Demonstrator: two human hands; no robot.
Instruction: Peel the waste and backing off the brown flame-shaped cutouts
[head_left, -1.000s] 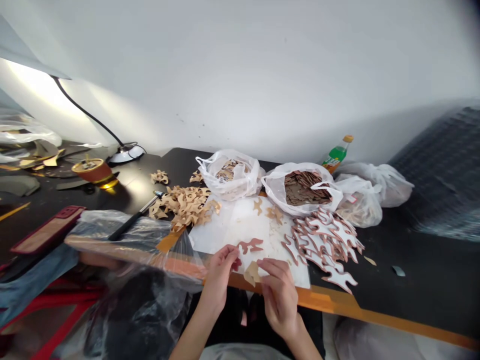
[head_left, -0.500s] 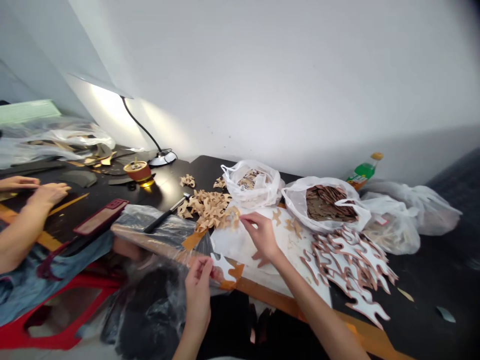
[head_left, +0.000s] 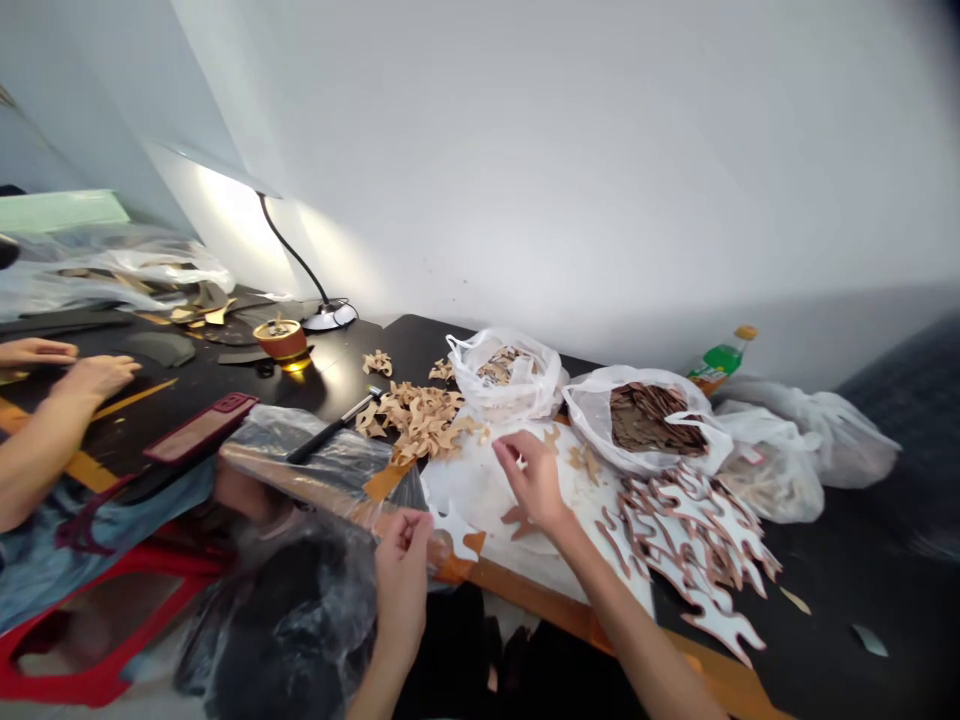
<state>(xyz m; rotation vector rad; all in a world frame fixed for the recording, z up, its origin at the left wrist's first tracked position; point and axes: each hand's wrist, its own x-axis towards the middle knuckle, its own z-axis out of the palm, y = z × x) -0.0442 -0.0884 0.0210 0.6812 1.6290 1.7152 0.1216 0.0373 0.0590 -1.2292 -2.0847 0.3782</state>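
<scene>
My left hand (head_left: 403,560) is closed in a pinch on one end of a white branching cut-out piece (head_left: 454,528), held just above the table's front edge. My right hand (head_left: 531,478) hovers over the white sheet (head_left: 487,505), fingertips pinched together; whatever is between them, if anything, is too small to make out. Left of it lies a heap of tan cut-out pieces (head_left: 420,415). A brown piece (head_left: 519,522) rests on the sheet, partly behind my right wrist. To the right spreads a pile of white pieces with brown edges (head_left: 694,535).
Behind the sheet stand two open plastic bags, one with tan pieces (head_left: 506,370), one with brown pieces (head_left: 645,420). A green bottle (head_left: 720,362), tied bags (head_left: 776,465), a black-handled tool (head_left: 330,430), a phone (head_left: 201,428) and a lamp (head_left: 330,315) surround them. A co-worker's hands (head_left: 94,375) are at far left.
My right hand has drawn back to the right from the tan heap. My left hand still holds the white piece, in nearly the same place. The view has shifted slightly.
</scene>
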